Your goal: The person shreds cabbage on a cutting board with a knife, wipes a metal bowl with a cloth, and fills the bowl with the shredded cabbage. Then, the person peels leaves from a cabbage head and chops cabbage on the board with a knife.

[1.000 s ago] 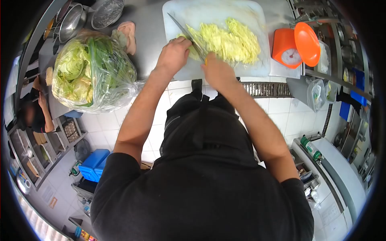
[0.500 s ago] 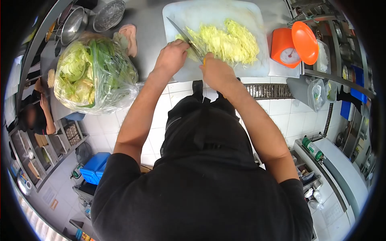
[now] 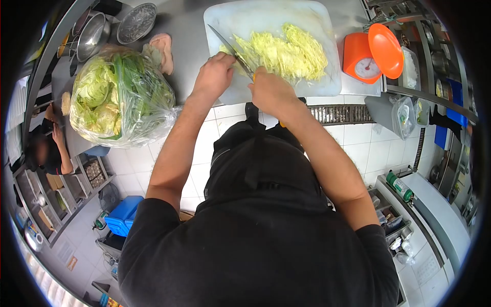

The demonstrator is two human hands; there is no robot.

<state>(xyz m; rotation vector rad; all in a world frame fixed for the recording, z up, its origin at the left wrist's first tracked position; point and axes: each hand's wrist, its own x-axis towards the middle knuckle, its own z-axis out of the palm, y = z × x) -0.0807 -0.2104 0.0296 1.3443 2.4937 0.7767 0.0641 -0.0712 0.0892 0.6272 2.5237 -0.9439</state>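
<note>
My right hand [image 3: 273, 93] is closed around the yellow handle of a kitchen knife [image 3: 225, 41]. The blade slants across the white cutting board [image 3: 245, 11], its tip toward the far left. Left of the blade, my left hand [image 3: 215, 75] has its fingers curled on a bit of pale lettuce [image 3: 223, 48], mostly hidden under them. A long heap of shredded lettuce [image 3: 294, 53] covers the board to the right of the knife.
A clear plastic bag of lettuce [image 3: 120, 97] stands left on the steel counter [image 3: 186, 30], near a pink cloth [image 3: 162, 52] and metal bowls [image 3: 137, 23]. An orange kitchen scale [image 3: 360, 59] is on the right. Another person's arm [image 3: 60, 146] shows at far left.
The view has shifted slightly. Both hands and the knife remain close together at the left end of the shredded heap, with only a small movement of the blade.
</note>
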